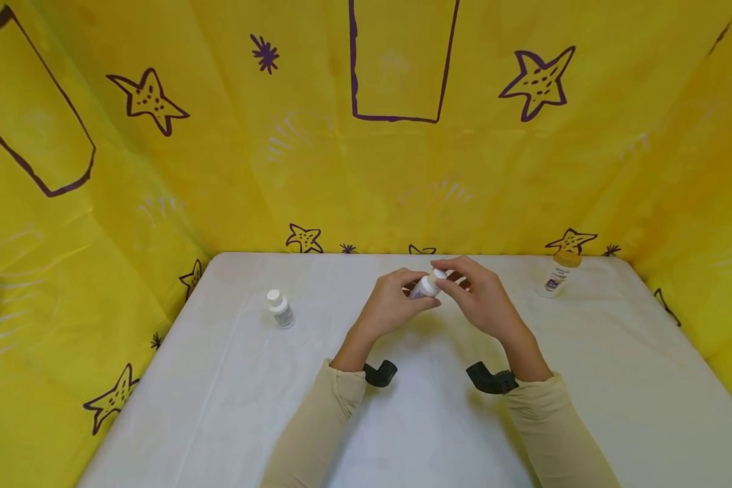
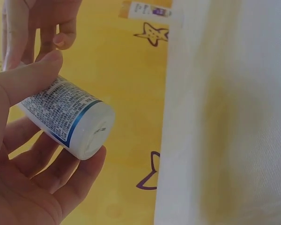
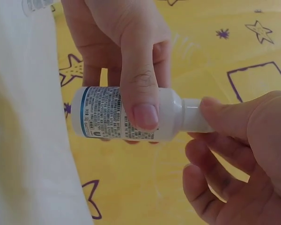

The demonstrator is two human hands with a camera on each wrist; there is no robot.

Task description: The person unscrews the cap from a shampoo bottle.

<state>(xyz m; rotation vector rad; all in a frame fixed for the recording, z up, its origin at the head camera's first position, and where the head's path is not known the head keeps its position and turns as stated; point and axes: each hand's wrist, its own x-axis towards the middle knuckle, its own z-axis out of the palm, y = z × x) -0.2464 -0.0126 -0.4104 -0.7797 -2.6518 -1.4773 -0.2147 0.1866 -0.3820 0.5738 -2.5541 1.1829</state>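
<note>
White bottle (image 1: pixel 425 288) between table side edges (image 1: pixel 155 366), left fingers (image 2: pixel 87 174) clamped round body (image 3: pixel 103 115), right fingers (image 3: pixel 225 117) clamped on cap (image 3: pixel 192 113)

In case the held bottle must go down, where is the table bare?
On the table: left of the left sleeve, this side of the standing bottle; and right of the right sleeve, this side of the orange-capped bottle. Crowded centre: left hand grips the held bottle, right hand pinches its top.

The left hand (image 3: pixel 126 42) grips a white bottle (image 3: pixel 168 115); the right hand (image 3: pixel 267 145) pinches its cap (image 3: pixel 194 115). Beyond the table's (image 3: pixel 28 140) edge hangs starred yellow cloth (image 3: pixel 126 178).
</note>
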